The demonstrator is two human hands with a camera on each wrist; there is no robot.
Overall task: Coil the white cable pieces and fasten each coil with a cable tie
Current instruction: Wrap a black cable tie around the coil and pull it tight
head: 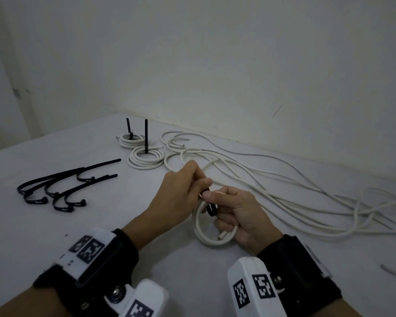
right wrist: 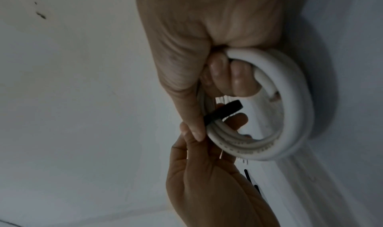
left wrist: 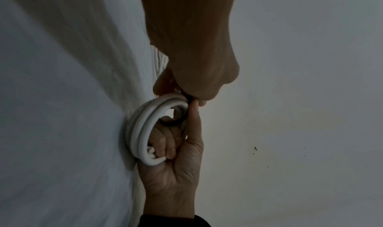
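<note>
While right hand (head: 242, 216) grips white coil (head: 201, 232), left hand (head: 181, 191) pinches black tie (head: 212, 210), tie crosswise over coil strands.

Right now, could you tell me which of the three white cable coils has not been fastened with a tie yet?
The coil in the hands: its black tie is only being wrapped on by the left hand and right hand. The two far coils lie tied.
</note>
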